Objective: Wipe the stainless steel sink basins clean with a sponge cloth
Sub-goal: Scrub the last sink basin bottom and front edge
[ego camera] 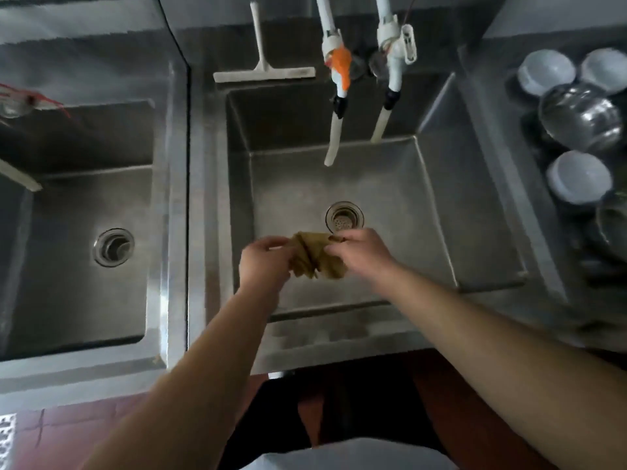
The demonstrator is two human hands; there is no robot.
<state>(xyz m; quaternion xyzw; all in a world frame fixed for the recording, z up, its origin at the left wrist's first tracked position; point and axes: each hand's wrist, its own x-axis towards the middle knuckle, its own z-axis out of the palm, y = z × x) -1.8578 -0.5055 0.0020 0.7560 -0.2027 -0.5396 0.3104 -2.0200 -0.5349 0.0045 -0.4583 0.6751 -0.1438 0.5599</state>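
A crumpled mustard-brown sponge cloth (317, 257) hangs bunched between both hands, above the front half of the middle stainless steel basin (424, 212). My left hand (263, 264) grips its left side with curled fingers. Its right side is pinched by my right hand (361, 254). The basin's drain strainer (344, 217) lies just beyond the cloth. A second steel basin (68, 283) with its own drain (113, 247) sits to the left, past a steel divider (178, 198).
Two white taps with hoses (334, 137) (381, 125) hang over the middle basin's back wall. A white squeegee (264, 71) rests on the back ledge. Upturned bowls (578, 176) and a glass jar (580, 117) crowd the right drainboard. Red-brown floor tiles show below.
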